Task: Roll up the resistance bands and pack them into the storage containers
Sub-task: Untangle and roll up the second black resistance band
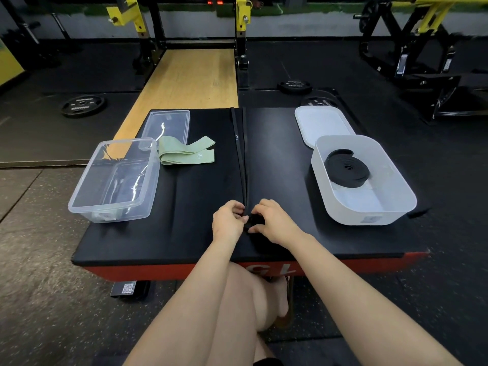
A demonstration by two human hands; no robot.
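My long black band (239, 154) lies straight, its near end coiled. A rolled black band (346, 168) sits in my white container (396, 207). The green band (188, 151) lies folded beside my clear container (87, 204).

I see a black padded bench (200, 228), weight plates (83, 104) on the floor (left and right), and a yellow-black rack (241, 27) behind.

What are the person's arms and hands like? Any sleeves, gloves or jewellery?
Both forearms are bare up to the frame edge, no sleeves showing. The left hand and right hand wear no gloves, and no watch, bracelet or ring is visible.
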